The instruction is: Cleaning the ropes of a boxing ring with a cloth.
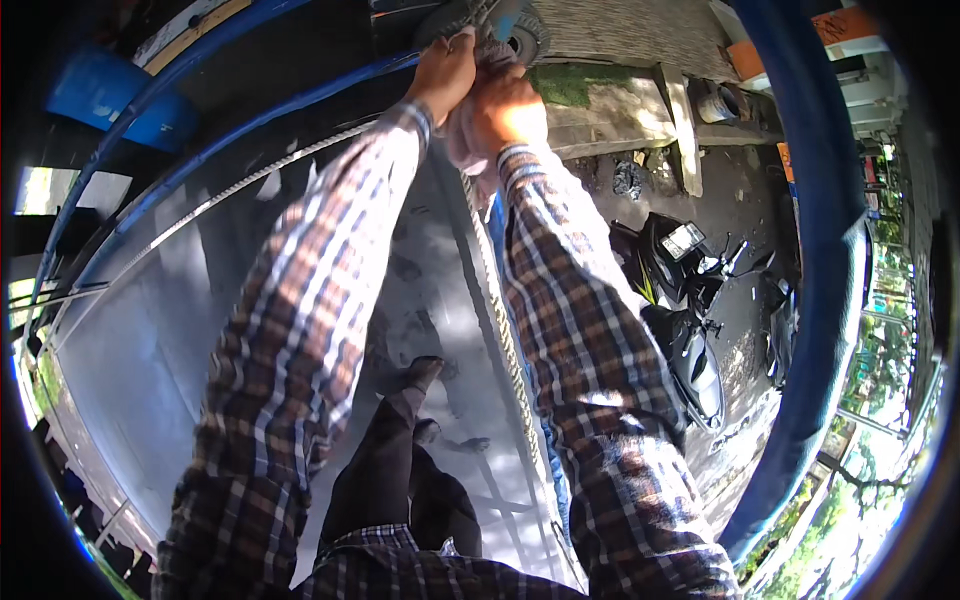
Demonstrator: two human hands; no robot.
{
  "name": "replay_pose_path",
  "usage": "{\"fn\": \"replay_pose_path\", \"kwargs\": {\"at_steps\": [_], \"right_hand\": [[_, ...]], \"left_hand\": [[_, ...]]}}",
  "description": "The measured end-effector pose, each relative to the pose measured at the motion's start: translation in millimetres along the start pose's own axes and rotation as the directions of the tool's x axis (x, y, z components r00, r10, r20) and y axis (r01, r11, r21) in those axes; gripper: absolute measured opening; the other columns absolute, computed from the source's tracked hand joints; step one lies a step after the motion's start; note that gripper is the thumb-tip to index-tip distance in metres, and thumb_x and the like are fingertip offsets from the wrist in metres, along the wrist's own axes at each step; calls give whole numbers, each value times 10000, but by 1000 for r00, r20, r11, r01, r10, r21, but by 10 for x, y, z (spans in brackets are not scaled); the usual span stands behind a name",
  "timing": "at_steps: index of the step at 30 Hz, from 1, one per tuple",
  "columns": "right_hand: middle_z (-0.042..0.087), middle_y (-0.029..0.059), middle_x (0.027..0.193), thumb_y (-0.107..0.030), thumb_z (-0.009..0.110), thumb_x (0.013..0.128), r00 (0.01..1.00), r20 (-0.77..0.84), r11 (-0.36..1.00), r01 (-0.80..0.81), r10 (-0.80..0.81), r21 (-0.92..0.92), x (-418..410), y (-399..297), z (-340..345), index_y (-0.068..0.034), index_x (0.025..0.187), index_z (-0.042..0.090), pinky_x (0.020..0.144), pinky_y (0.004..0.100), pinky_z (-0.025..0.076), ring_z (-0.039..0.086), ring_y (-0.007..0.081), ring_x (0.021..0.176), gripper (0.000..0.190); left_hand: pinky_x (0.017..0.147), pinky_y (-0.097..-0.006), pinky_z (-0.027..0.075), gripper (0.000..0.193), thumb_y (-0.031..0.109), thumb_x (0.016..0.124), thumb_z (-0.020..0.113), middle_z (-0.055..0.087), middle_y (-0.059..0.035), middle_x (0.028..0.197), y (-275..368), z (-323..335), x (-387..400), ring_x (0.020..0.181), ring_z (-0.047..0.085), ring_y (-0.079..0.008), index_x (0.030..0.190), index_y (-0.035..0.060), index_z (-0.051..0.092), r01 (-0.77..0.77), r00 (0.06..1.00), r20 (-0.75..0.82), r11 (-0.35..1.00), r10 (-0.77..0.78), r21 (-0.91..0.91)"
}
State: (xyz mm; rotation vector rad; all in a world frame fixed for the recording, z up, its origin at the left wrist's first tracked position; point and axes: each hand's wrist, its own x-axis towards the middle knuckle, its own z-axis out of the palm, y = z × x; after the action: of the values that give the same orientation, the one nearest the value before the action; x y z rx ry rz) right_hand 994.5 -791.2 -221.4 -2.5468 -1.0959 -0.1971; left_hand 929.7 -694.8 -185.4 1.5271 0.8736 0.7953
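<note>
Both my arms, in plaid sleeves, reach ahead to the top middle of the view. My left hand [448,75] is closed, its fingers at the upper end of a bunched pinkish cloth [466,142]. My right hand [512,112] is clenched around the same cloth, just to the right and lower. The cloth hangs beneath the hands, by a twisted pale rope [499,307] that runs back toward me. Whether the cloth is wrapped around the rope is hidden by my fingers. My bare feet stand on a smooth grey floor [442,300].
Blue-covered tubes [829,300] curve along the right and upper left [247,124]. A second rope [225,193] borders the left side. A tyre [529,34] lies beyond my hands. Parked scooters [701,375] stand on the lower ground at right, near a wooden post [681,135]. A blue barrel [120,97] is at upper left.
</note>
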Motion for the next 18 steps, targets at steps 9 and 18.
{"fn": "replay_pose_path", "kwargs": {"at_steps": [9, 18], "right_hand": [[634, 176, 853, -241, 637, 909, 992, -55, 973, -104, 117, 204, -1960, -284, -848, -41, 1041, 510, 675, 442, 531, 652, 360, 798, 271], [603, 176, 881, -230, 626, 904, 963, 94, 963, -241, 253, -122, -2847, 272, -1093, -6, 1003, 514, 703, 427, 529, 647, 345, 807, 269]], "left_hand": [[919, -429, 520, 592, 383, 946, 494, 590, -286, 1275, -483, 179, 1264, 1101, 640, -378, 1303, -88, 531, -333, 938, 347, 314, 9, 889], [940, -462, 503, 694, 417, 970, 455, 576, -339, 1238, -419, 564, 671, 1127, 607, -446, 1302, -167, 279, -90, 990, 138, 718, -8, 690]]}}
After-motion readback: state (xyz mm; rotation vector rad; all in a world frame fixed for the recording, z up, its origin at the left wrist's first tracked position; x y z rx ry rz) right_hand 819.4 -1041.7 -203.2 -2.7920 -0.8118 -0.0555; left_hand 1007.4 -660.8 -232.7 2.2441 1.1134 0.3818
